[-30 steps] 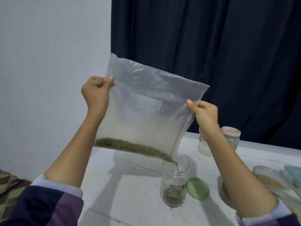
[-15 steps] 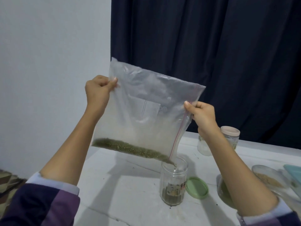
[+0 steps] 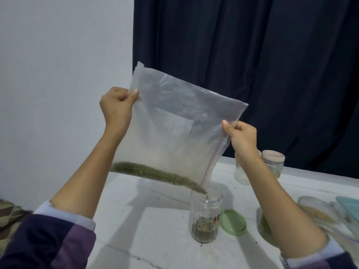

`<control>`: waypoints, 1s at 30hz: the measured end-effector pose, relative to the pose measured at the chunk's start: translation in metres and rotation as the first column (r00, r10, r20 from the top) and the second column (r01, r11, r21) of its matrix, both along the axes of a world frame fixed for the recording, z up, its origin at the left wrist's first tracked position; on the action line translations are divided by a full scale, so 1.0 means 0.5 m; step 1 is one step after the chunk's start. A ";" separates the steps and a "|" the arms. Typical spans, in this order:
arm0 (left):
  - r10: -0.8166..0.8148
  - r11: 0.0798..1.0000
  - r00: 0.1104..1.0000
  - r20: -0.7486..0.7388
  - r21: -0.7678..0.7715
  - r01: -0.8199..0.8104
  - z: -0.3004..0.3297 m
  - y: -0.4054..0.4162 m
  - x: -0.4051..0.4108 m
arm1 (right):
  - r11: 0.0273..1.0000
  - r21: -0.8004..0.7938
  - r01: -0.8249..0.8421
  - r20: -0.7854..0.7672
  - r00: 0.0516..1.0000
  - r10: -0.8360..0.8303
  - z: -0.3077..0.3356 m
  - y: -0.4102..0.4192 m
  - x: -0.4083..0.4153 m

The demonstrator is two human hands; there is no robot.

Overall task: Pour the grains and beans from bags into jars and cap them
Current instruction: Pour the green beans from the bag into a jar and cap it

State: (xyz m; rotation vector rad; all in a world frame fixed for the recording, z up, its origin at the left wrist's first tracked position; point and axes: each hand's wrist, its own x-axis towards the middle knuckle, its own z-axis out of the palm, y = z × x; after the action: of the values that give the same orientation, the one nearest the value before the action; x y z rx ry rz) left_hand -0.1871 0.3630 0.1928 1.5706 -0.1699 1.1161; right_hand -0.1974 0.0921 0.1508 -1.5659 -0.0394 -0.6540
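Bag (image 3: pixel 174 136) tilted steeper; both hands, left (image 3: pixel 116 107) and right (image 3: pixel 242 136), pinched its edges, green beans (image 3: pixel 155 173) trickling into jar (image 3: pixel 206 216).

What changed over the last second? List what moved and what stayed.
Little changed: the zip bag tilted slightly steeper, and its band of green beans slid toward the low corner over the open jar. The left hand and right hand kept pinching its edges. The green lid and the capped jar stayed put.
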 end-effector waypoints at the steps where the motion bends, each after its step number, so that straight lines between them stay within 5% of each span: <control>1: -0.002 1.000 1.000 -0.002 -0.004 0.002 0.001 0.000 -0.001 | 1.000 0.006 0.012 0.005 1.000 -0.012 0.000 -0.001 -0.001; 30: 0.020 1.000 1.000 -0.004 -0.014 -0.020 -0.007 -0.006 0.003 | 1.000 -0.022 0.005 0.017 1.000 -0.004 -0.006 -0.005 0.000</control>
State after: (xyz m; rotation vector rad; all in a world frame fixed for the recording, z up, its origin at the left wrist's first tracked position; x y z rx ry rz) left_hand -0.1856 0.3599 0.1895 1.5648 -0.1435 1.1271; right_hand -0.1972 0.0894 0.1480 -1.5822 -0.0557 -0.6724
